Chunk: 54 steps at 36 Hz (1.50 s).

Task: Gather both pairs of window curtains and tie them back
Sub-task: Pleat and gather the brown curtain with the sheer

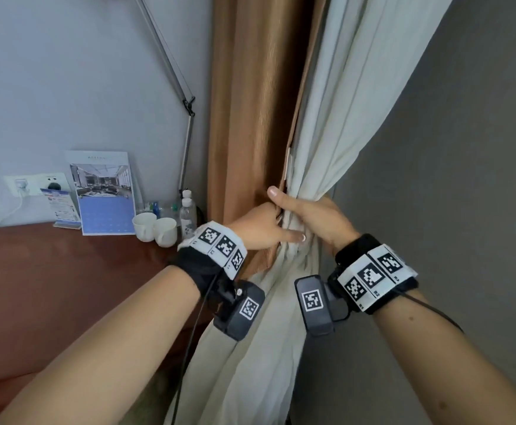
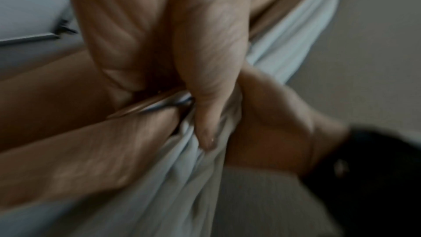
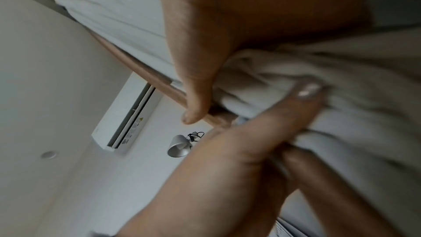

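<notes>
A brown curtain (image 1: 250, 118) hangs in the middle of the head view, with a white sheer curtain (image 1: 336, 124) to its right, drawn in to a bunch at waist height. My left hand (image 1: 265, 223) grips the bunch from the left, fingers curled into the brown folds, thumb (image 2: 205, 118) pressed on the white curtain (image 2: 173, 177). My right hand (image 1: 302, 211) wraps around the white bunch (image 3: 296, 78) from the right, its thumb (image 3: 193, 82) over the top. The two hands touch. A thin shiny band (image 2: 148, 108) shows blurred under the left palm.
To the left a reddish-brown desk (image 1: 51, 286) carries two white cups (image 1: 155, 230), water bottles (image 1: 187, 214) and a calendar card (image 1: 103, 194). A grey lamp arm (image 1: 186, 124) rises beside the brown curtain. A grey wall (image 1: 465, 179) stands on the right. A wall air conditioner (image 3: 127, 114) is overhead.
</notes>
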### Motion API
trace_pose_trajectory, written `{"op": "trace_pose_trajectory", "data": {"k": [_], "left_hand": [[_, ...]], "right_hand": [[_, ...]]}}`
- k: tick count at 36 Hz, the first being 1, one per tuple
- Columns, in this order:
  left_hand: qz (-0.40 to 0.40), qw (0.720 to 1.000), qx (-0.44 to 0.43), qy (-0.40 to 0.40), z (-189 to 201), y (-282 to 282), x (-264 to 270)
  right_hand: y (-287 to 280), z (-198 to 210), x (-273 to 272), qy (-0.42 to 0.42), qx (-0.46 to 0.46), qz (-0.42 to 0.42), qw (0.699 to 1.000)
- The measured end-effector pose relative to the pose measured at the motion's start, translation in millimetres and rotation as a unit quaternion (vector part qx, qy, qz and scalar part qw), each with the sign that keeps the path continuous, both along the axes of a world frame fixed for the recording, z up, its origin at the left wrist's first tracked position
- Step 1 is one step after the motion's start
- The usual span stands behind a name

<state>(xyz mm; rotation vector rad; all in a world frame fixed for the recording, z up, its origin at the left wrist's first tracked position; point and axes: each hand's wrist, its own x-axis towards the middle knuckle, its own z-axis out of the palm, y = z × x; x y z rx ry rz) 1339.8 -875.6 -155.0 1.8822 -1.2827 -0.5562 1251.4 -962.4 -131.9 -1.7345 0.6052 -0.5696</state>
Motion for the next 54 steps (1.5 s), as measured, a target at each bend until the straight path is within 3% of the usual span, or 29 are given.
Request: {"op": "trace_pose_trajectory", "data": {"k": [3,7,10,12,14,17,19,21,23,26,28,33,38,41,46,49,51,54], "left_hand": [[0.023,0.996,-0.018,-0.080,-6,-17,-20],[0.003,0.992,0.007,-0.129,-3,-32,-24],[-0.023,0.997,0.040,-0.057,-4,-35,-4],[-0.018,1.000,0.001,0.011,-1,-35,8],[0.056,0.994,-0.076,0.054,6,-34,20],[0.233,0.953,-0.194,0.013,15,-32,41],[0.291,0.935,-0.198,-0.041,15,-37,52],[0.300,0.940,-0.152,-0.054,18,-42,54],[0.289,0.947,-0.137,-0.018,20,-48,53],[0.219,0.953,-0.166,0.126,19,-61,57],[0.186,0.953,-0.167,0.172,20,-68,58],[0.129,0.970,-0.152,0.136,19,-78,54],[0.005,0.993,-0.121,-0.010,11,-79,45],[-0.071,0.990,-0.112,-0.046,9,-76,44],[-0.095,0.994,-0.047,0.036,8,-70,59],[-0.102,0.994,-0.019,0.024,3,-71,65],[-0.121,0.991,-0.013,0.058,1,-71,67],[-0.055,0.995,-0.050,0.061,-5,-73,79]], "right_hand": [[-3,0,5,0.037,-0.003,-0.074,0.997],[-11,-4,6,0.006,-0.036,-0.175,0.984],[-28,-4,1,0.018,-0.044,-0.216,0.975],[-40,-2,-3,0.031,-0.028,-0.214,0.976],[-51,0,-8,0.025,-0.008,-0.207,0.978],[-63,-1,-12,0.008,0.010,-0.206,0.979],[-68,-2,-10,0.007,0.017,-0.202,0.979],[-71,-2,-6,0.007,0.026,-0.195,0.981],[-71,-3,-1,0.006,0.034,-0.183,0.982],[-72,-4,6,-0.007,0.031,-0.175,0.984],[-73,-4,10,-0.019,0.021,-0.176,0.984],[-74,-6,22,-0.022,0.006,-0.179,0.984],[-70,-10,39,0.006,-0.066,-0.197,0.978],[-65,-6,38,0.007,-0.031,-0.117,0.993],[-67,-1,26,-0.006,0.059,0.036,0.998],[-70,-10,38,-0.027,0.022,-0.107,0.994],[-72,-16,46,-0.075,-0.008,-0.220,0.973],[-74,-18,50,-0.072,-0.027,-0.278,0.957]]}}
